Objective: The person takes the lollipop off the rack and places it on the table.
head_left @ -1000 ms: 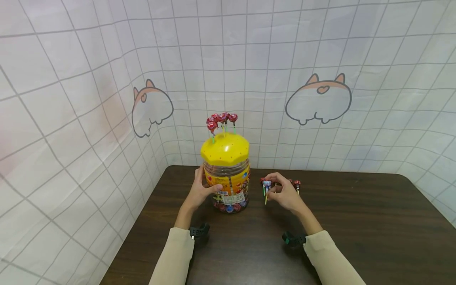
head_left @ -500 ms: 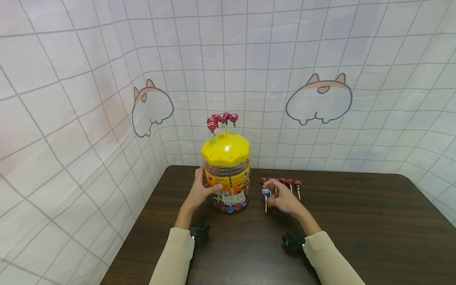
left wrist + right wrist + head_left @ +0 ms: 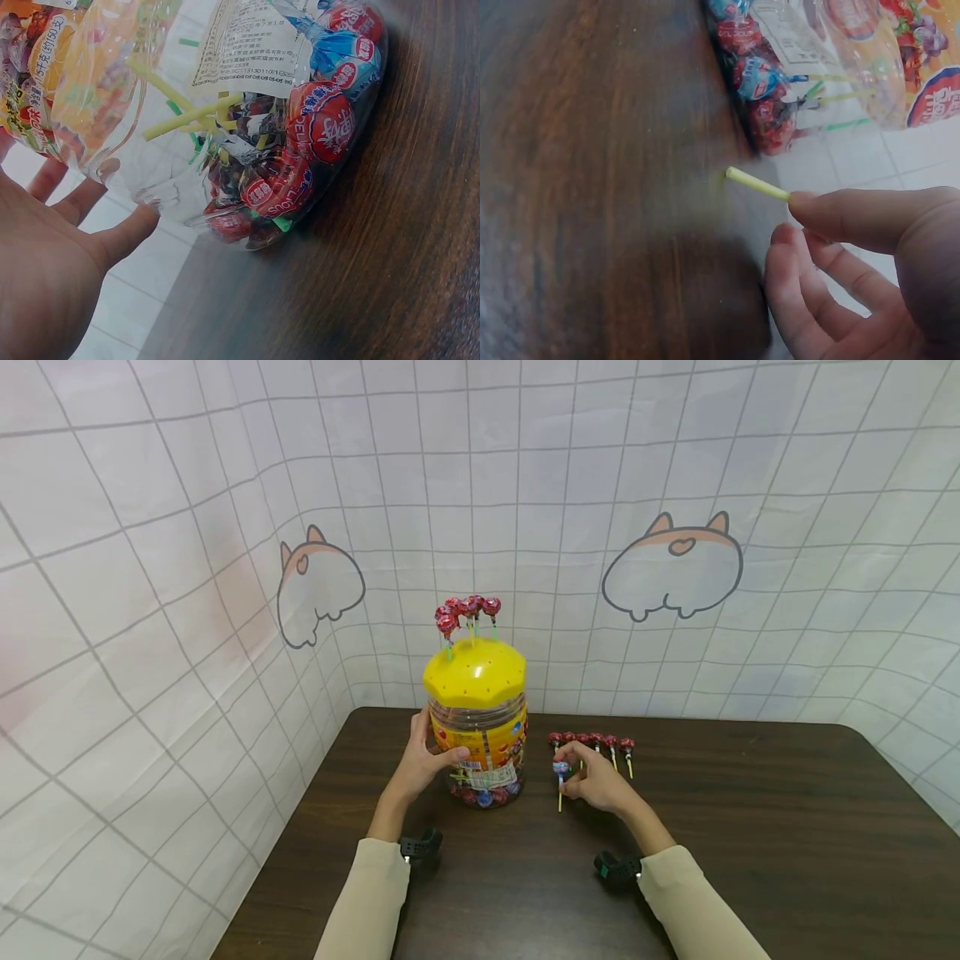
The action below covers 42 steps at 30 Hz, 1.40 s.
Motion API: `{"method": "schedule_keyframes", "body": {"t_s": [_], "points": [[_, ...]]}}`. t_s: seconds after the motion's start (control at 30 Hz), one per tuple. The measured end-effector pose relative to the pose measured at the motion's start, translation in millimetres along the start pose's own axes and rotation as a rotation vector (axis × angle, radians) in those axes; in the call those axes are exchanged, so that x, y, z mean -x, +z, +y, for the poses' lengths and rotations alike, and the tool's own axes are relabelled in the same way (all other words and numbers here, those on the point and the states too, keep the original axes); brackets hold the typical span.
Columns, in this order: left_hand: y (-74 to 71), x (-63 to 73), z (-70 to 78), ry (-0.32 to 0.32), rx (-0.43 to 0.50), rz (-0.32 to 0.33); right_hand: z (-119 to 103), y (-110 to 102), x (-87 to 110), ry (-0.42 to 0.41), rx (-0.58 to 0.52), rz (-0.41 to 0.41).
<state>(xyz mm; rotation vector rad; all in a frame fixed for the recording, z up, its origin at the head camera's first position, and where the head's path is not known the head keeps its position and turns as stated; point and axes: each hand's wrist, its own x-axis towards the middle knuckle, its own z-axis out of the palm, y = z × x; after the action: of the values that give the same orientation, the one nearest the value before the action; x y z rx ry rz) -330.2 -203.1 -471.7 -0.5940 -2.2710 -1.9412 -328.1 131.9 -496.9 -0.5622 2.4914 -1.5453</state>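
A big clear plastic jar with a yellow lid stands upright on the table, wrapped lollipops heaped in its bottom. Several red lollipops stick up from the lid. My left hand grips the jar's left side, thumb across the front label; the left wrist view shows the fingers spread along the clear wall. To the jar's right, my right hand pinches a blue-wrapped lollipop by its yellow stick, head up. The right wrist view shows the stick's end pointing out past the thumb.
Behind the right hand, a row of several red lollipops lies on the dark wooden table. A white grid-patterned curtain hangs close behind the table and along its left side.
My right hand has drawn the blue lollipop a little toward me, away from the row, then nearly stopped. The left hand and the jar have stayed in place.
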Motion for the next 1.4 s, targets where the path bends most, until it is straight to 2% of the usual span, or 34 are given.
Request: {"method": "schedule_keyframes", "body": {"t_s": [0.33,1.4], "points": [[-0.1,0.5,0.4,-0.008,0.009,-0.004,3.8,-0.4,0.1,0.003,0.152,0.009],[0.0,1.5,1.0,-0.011,0.012,0.000,5.5,0.3,-3.4,-0.006,0.157,0.020]]}}
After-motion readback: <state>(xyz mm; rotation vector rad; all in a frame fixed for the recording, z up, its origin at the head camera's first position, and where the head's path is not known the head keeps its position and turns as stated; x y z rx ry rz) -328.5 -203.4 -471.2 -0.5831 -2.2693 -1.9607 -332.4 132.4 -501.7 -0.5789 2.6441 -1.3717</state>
